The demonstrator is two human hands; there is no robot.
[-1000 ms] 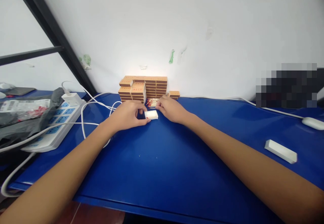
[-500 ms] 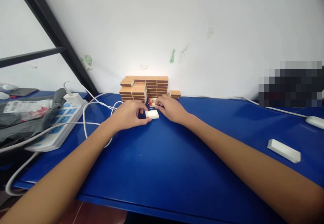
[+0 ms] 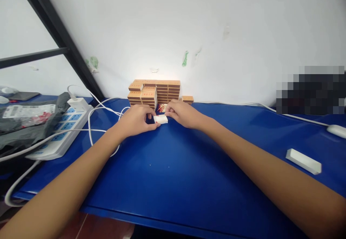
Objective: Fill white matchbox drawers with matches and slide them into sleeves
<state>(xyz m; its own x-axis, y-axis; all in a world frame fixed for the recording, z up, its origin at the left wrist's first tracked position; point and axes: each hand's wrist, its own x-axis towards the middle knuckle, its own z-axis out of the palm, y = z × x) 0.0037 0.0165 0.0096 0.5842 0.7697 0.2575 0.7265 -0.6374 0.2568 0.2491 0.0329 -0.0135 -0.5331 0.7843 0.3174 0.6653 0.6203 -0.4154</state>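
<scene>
My left hand (image 3: 139, 119) grips a small white matchbox tray (image 3: 161, 119) by its left end, thumb in front and fingers behind. Red match heads show at that end of the tray. My right hand (image 3: 181, 113) is closed in a pinch at the tray's right end, on what looks like a match; the fingers mostly hide it. Just behind the tray lies a pile of red-headed matches (image 3: 162, 108). Beyond them, stacked matchboxes (image 3: 168, 89) with orange-brown tops stand against the wall. A smaller stack of matchboxes (image 3: 187, 99) sits behind my right hand.
A white power strip (image 3: 62, 132) with looping white cables (image 3: 92, 123) lies left on the blue table (image 3: 173, 192), beside a grey plastic bag (image 3: 32, 120). To the right are a white block (image 3: 304, 161) and a white cable end (image 3: 336, 130).
My right hand has come from beside the match pile to the tray's right end. The tray has shifted slightly left and back, still in my left hand.
</scene>
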